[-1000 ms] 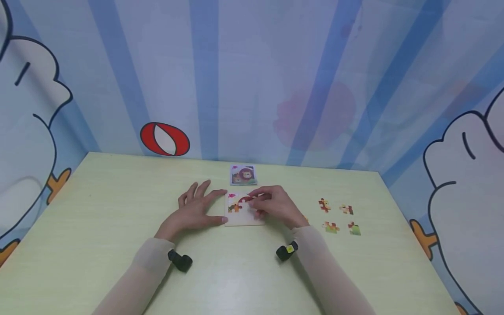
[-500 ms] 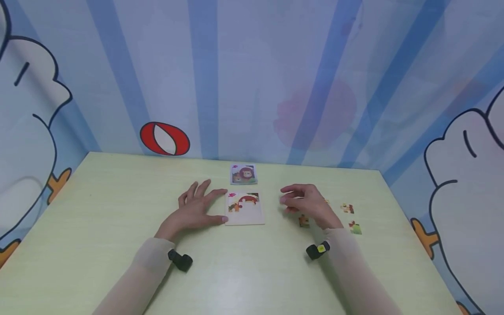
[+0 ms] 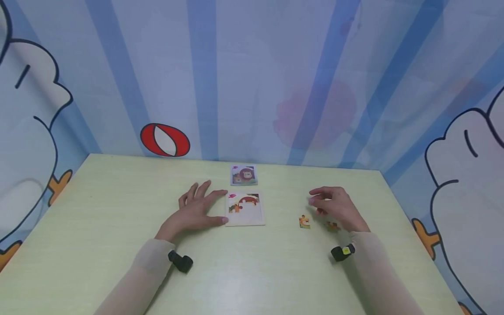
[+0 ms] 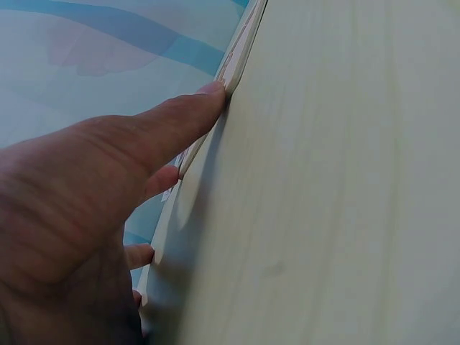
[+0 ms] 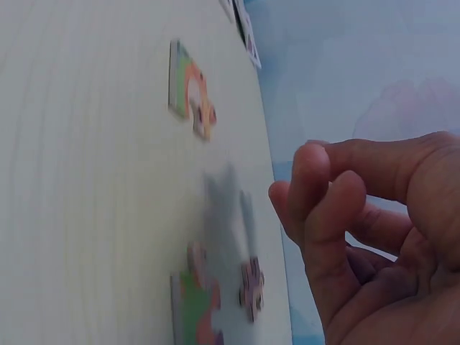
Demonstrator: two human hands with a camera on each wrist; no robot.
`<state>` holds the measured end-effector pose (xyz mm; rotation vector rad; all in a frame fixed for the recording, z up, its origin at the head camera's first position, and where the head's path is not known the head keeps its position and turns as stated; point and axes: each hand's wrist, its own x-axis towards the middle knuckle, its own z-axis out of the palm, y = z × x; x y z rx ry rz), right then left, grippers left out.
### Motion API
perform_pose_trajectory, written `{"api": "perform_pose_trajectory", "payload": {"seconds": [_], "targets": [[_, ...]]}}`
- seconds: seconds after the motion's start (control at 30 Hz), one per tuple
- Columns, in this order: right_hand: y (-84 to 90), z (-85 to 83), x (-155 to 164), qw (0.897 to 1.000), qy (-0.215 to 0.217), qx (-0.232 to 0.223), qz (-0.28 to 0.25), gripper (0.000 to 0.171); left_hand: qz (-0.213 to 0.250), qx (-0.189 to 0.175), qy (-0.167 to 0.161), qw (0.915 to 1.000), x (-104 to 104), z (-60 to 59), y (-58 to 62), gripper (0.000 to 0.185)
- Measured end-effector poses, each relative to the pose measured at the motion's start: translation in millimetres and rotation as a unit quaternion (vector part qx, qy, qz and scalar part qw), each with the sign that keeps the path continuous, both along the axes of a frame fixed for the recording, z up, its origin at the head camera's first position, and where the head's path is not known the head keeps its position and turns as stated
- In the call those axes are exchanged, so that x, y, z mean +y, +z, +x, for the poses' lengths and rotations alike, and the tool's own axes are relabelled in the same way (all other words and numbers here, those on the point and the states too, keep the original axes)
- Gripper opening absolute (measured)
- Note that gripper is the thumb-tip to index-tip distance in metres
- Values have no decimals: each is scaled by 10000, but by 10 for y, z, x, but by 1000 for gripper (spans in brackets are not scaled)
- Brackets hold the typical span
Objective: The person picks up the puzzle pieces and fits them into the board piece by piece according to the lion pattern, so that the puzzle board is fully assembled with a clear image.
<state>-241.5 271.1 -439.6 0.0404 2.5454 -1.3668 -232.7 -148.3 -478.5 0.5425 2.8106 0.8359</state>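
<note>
A square puzzle board (image 3: 252, 217) lies at the table's middle, with several joined pieces (image 3: 248, 200) along its top and left. At its left edge rests my left hand (image 3: 193, 212), fingers spread; the thumb (image 4: 190, 111) touches the board's side in the left wrist view. My right hand (image 3: 334, 205) hovers over loose puzzle pieces, fingers loosely bent, nothing visible between them. One loose piece (image 3: 304, 222) lies left of it and another piece (image 3: 332, 226) below it. The right wrist view shows a piece (image 5: 251, 291) beneath the fingertips. Other pieces are hidden by the right hand.
A small lion picture card (image 3: 243, 175) lies just beyond the board. The pale table (image 3: 118, 188) ends at a blue striped curtain (image 3: 252, 87) behind. A camera is strapped to each wrist.
My right hand has left the board and moved right, over the loose pieces. The dark red piece it was touching now sits in the board. My left hand has stayed in place.
</note>
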Motion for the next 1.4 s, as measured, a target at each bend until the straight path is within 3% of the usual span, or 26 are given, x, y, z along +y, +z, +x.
{"api": "perform_pose_trajectory", "payload": {"seconds": [0.1,0.23,0.33,0.47,0.77,0.97,1.4], "targets": [[-31,-9,106,9998,-134,76,108,37,-20,-3,27,10000,1,-3,-12,80],[-76,-14,233,9969,-252,302,676,34,-28,12,40,10000,1,-8,-25,80],[-100,-20,307,9876,-244,578,1438,34,-23,17,43,10000,5,-11,-27,80],[-125,-37,375,9786,-222,571,1964,37,-26,-4,44,10000,9,-11,-22,80],[-134,-22,432,9813,-41,262,1906,37,-46,3,13,10000,10,-14,-22,80],[-138,-23,418,9788,120,440,1997,36,-64,0,35,10000,10,-11,-21,81],[-147,17,377,9794,-101,759,1868,32,-37,-43,39,10000,16,5,17,80]]}}
